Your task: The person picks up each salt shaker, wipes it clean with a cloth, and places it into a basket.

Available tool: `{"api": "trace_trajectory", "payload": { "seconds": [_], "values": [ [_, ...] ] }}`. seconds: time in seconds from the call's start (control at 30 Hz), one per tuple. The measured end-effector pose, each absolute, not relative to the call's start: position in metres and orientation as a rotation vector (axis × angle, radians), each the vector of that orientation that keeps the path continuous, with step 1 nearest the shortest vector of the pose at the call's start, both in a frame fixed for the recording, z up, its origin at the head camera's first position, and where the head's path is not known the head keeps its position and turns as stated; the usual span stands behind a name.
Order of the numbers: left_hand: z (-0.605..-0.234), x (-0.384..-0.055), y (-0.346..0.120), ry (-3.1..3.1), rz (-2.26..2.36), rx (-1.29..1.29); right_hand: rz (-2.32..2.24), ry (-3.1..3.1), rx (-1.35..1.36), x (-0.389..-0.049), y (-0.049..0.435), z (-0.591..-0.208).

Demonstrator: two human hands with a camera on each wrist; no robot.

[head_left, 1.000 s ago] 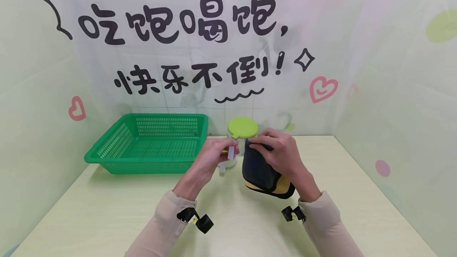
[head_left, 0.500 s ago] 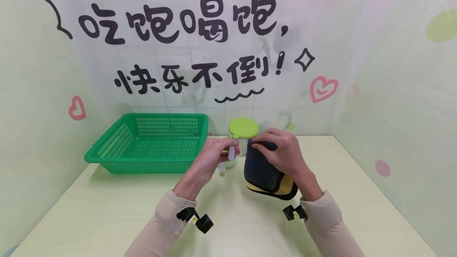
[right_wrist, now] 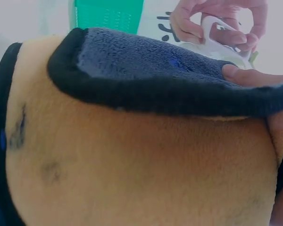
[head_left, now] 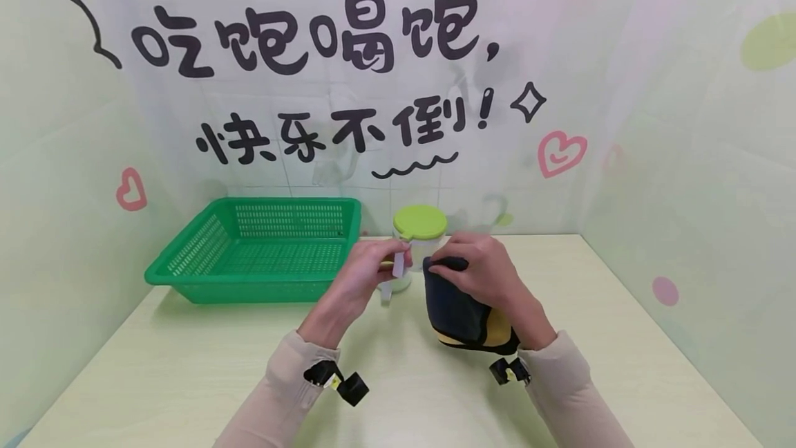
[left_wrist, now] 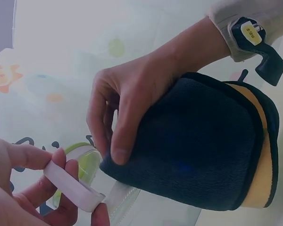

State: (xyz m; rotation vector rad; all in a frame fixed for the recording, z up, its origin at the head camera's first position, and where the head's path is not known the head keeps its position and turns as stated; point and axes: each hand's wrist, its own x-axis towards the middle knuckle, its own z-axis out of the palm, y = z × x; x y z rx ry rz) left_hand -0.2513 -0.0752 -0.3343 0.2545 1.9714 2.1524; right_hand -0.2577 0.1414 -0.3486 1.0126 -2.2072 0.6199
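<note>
In the head view a clear jar with a lime-green lid (head_left: pixel 421 221) stands near the back of the table. My left hand (head_left: pixel 373 265) grips its white handle (left_wrist: pixel 73 186), with fingers curled round it in the left wrist view. Beside the jar, my right hand (head_left: pixel 488 265) pinches a folded cloth (head_left: pixel 457 313) between thumb and fingers. The cloth is dark blue on one side and yellow on the other, with black edging. It hangs down from the fingers, and its top corner lies close to the jar's side. In the right wrist view the cloth's yellow face (right_wrist: pixel 146 155) fills most of the picture.
A green plastic basket (head_left: pixel 245 291) with slotted walls stands at the back left, just left of the jar. The pale wooden table (head_left: pixel 205 372) is closed in by printed fabric walls (head_left: pixel 497 185) at the back and sides.
My right hand shifts the cloth slightly right, then down and a little left along the jar's side. My left hand keeps its grip on the handle. The head view tips slightly.
</note>
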Motion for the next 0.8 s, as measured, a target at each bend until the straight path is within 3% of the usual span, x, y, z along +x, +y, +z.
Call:
{"api": "trace_trajectory", "payload": {
  "seconds": [0.8],
  "values": [
    [-0.3372, -0.2522, -0.0759, 1.923, 2.192, 0.225, 0.688, -2.250, 1.023, -0.2609, 0.1466, -0.3513]
  ]
}}
